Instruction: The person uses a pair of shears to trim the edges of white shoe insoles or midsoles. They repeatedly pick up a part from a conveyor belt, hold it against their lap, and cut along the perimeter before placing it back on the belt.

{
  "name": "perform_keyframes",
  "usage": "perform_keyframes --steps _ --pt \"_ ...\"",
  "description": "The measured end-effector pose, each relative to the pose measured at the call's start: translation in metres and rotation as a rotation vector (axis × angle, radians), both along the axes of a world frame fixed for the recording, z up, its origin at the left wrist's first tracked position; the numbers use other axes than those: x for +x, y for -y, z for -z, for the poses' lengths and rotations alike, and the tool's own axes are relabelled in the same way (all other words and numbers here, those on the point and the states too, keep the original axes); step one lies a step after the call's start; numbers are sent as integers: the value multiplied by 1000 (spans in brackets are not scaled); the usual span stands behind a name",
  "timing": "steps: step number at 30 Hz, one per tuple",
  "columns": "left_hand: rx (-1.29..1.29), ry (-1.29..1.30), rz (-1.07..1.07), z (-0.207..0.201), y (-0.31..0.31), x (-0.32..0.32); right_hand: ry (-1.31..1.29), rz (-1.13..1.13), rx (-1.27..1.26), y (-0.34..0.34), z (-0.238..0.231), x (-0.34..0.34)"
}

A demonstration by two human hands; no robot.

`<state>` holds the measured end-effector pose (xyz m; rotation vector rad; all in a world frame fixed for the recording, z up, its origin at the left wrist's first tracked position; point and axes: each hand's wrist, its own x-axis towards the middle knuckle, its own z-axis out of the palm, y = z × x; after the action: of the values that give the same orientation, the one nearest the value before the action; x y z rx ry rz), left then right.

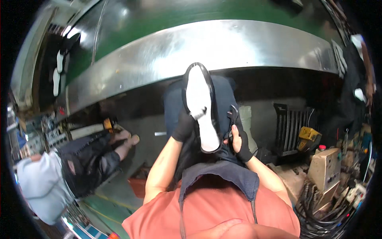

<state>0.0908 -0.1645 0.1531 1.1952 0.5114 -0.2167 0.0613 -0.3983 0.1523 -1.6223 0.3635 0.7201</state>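
A black shoe with a long white underside (198,91) is upright over my lap, its toe end reaching the front edge of the metal bench. My left hand (185,126), in a dark fingerless glove, is closed around the shoe's left side near the middle. A small dark mark shows on the white face there. To the right of the shoe, my right hand (240,142) wears a similar glove and is closed on a dark hand tool (233,115) with curved, narrow parts. Its exact kind is unclear. The tool appears apart from the shoe.
A shiny metal bench edge (131,65) with a green surface (223,10) lies ahead. A co-worker (75,167) sits at left. At right stand a black slatted crate (292,129), a beige control box (325,169) and bundled cables (314,211). A red-brown bin (139,182) sits near my left elbow.
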Motion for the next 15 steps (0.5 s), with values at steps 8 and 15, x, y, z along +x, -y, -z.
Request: perform_keyframes --steps 8,15 --pt "-97 488 -20 -117 41 267 179 81 243 3 -14 18" --pt "152 501 602 -87 54 171 -34 43 202 21 16 9"
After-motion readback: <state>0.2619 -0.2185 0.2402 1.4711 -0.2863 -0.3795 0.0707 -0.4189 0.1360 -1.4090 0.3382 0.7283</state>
